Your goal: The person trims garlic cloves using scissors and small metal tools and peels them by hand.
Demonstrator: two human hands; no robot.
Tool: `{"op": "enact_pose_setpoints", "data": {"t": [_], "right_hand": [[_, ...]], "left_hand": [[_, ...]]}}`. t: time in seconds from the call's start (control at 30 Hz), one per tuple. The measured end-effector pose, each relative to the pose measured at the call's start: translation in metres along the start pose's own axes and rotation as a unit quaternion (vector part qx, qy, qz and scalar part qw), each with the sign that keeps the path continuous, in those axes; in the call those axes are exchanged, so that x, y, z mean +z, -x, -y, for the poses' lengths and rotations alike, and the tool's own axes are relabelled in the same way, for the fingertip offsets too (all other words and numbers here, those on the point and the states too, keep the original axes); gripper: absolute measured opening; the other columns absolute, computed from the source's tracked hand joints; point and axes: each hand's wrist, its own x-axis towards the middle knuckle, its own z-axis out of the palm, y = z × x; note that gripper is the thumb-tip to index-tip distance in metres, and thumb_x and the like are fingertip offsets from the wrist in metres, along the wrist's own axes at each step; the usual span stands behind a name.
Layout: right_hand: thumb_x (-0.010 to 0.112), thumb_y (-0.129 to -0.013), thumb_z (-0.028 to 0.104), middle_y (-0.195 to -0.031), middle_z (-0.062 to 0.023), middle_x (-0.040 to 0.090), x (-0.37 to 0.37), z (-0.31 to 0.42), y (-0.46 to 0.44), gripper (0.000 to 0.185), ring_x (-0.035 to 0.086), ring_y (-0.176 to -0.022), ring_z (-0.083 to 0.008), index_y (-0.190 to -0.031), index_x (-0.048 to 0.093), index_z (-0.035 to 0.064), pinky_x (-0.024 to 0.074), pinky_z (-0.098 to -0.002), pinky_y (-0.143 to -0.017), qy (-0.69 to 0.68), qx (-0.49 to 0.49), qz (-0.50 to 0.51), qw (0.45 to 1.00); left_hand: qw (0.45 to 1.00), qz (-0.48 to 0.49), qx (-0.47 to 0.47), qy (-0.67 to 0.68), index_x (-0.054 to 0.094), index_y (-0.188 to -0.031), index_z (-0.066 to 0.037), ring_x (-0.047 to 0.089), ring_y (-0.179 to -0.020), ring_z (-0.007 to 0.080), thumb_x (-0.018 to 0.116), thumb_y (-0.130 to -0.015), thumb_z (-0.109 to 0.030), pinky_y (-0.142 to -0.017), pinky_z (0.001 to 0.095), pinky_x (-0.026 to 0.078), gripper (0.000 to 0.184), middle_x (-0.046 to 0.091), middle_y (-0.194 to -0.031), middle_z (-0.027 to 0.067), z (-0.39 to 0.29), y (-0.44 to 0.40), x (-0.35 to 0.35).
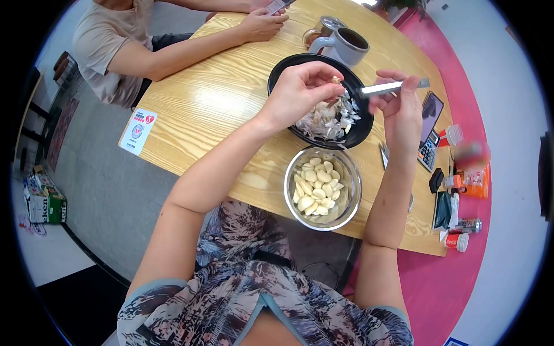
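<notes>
My left hand is closed in a pinch over the black plate, with a small garlic clove between thumb and fingertips. In my right hand, just right of the plate, is a small knife, its blade pointing left toward the clove. Papery garlic skins and some garlic lie on the black plate. Nearer to me, a steel bowl holds many peeled garlic cloves; it stands at the table's front edge.
A mug with dark contents and a glass jar stand behind the plate. Across the wooden table, another person holds a phone. To the right are a tablet, a calculator and paper cups.
</notes>
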Motion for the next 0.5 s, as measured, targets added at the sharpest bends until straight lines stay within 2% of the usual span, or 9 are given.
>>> {"op": "enact_pose_setpoints", "data": {"t": [0.03, 0.1, 0.13, 0.17, 0.23, 0.33, 0.37, 0.43, 0.5], "right_hand": [[0.035, -0.103, 0.044, -0.082, -0.0075, 0.060, 0.002, 0.001, -0.002, 0.053, 0.059, -0.073, -0.0133, -0.106, 0.056, -0.0045, 0.0478, -0.0264, -0.069, 0.000, -0.002, 0.002, 1.000], [0.040, -0.103, 0.036, -0.094, -0.0132, 0.064, 0.006, 0.002, -0.005, 0.044, 0.065, -0.089, -0.0199, -0.110, 0.055, -0.0045, 0.0519, -0.0302, -0.081, -0.081, 0.006, 0.019, 0.997], [0.050, -0.100, 0.019, -0.103, -0.0169, 0.065, 0.002, 0.001, -0.008, 0.027, 0.065, -0.099, -0.0240, -0.113, 0.054, -0.0038, 0.0518, -0.0330, -0.088, -0.113, 0.005, 0.058, 0.992], [0.050, -0.100, 0.019, -0.103, -0.0169, 0.065, 0.001, 0.000, -0.008, 0.027, 0.065, -0.099, -0.0240, -0.113, 0.054, -0.0038, 0.0518, -0.0330, -0.088, -0.112, 0.004, 0.059, 0.992], [0.058, -0.093, 0.004, -0.104, -0.0157, 0.066, 0.002, 0.000, -0.007, 0.020, 0.065, -0.096, -0.0220, -0.111, 0.057, -0.0042, 0.0518, -0.0316, -0.087, -0.083, -0.001, 0.035, 0.996], [0.063, -0.087, -0.003, -0.102, -0.0140, 0.067, 0.002, 0.002, -0.007, 0.019, 0.065, -0.094, -0.0189, -0.106, 0.061, -0.0048, 0.0516, -0.0292, -0.086, -0.018, -0.037, 0.030, 0.999], [0.063, -0.087, -0.003, -0.102, -0.0140, 0.067, 0.003, 0.004, -0.005, 0.019, 0.065, -0.094, -0.0189, -0.106, 0.061, -0.0048, 0.0516, -0.0292, -0.086, -0.019, -0.037, 0.031, 0.999], [0.067, -0.085, -0.002, -0.099, -0.0121, 0.068, 0.010, 0.007, -0.001, 0.016, 0.064, -0.092, -0.0152, -0.101, 0.065, -0.0040, 0.0512, -0.0266, -0.084, 0.067, -0.076, 0.001, 0.995], [0.067, -0.085, -0.002, -0.099, -0.0113, 0.068, 0.016, 0.003, -0.001, 0.017, 0.064, -0.091, -0.0142, -0.101, 0.065, -0.0034, 0.0509, -0.0260, -0.083, 0.058, -0.089, 0.005, 0.994]], "left_hand": [[1.000, 0.004, -0.007, -0.025, 0.063, -0.107, 0.003, 0.063, -0.080, 0.0090, 0.064, -0.090, -0.005, -0.071, 0.0211, 0.053, 0.019, 0.066, -0.098, 0.0065, -0.002, 0.000, 0.000], [1.000, -0.002, 0.001, -0.028, 0.065, -0.109, 0.002, 0.063, -0.079, 0.0083, 0.064, -0.090, -0.005, -0.070, 0.0207, 0.052, 0.020, 0.066, -0.096, 0.0055, -0.002, 0.001, 0.001], [0.999, -0.008, 0.006, -0.030, 0.066, -0.111, 0.001, 0.062, -0.077, 0.0076, 0.064, -0.090, -0.006, -0.070, 0.0203, 0.051, 0.022, 0.066, -0.094, 0.0044, -0.002, 0.001, 0.002], [0.999, -0.009, 0.007, -0.031, 0.066, -0.111, 0.001, 0.062, -0.077, 0.0076, 0.064, -0.090, -0.006, -0.070, 0.0203, 0.051, 0.022, 0.066, -0.094, 0.0044, -0.001, 0.001, 0.002], [0.996, -0.011, 0.054, -0.066, 0.065, -0.114, 0.000, 0.062, -0.079, 0.0077, 0.064, -0.090, -0.006, -0.073, 0.0213, 0.052, 0.025, 0.066, -0.093, 0.0041, 0.001, 0.000, 0.002], [0.997, -0.022, 0.048, -0.054, 0.065, -0.112, 0.001, 0.062, -0.083, 0.0081, 0.064, -0.090, -0.005, -0.076, 0.0221, 0.052, 0.023, 0.066, -0.096, 0.0047, 0.001, 0.000, 0.003], [0.997, -0.023, 0.049, -0.054, 0.065, -0.112, 0.001, 0.062, -0.083, 0.0081, 0.064, -0.090, -0.005, -0.076, 0.0221, 0.052, 0.023, 0.066, -0.096, 0.0047, 0.001, -0.001, 0.002], [0.998, -0.020, 0.006, -0.053, 0.066, -0.110, 0.001, 0.063, -0.086, 0.0090, 0.063, -0.090, -0.004, -0.078, 0.0229, 0.053, 0.021, 0.064, -0.099, 0.0051, 0.002, -0.001, 0.000], [0.997, -0.017, 0.026, -0.067, 0.066, -0.109, 0.001, 0.063, -0.087, 0.0094, 0.063, -0.089, -0.004, -0.078, 0.0230, 0.053, 0.021, 0.064, -0.099, 0.0051, 0.002, -0.001, 0.000]]}}
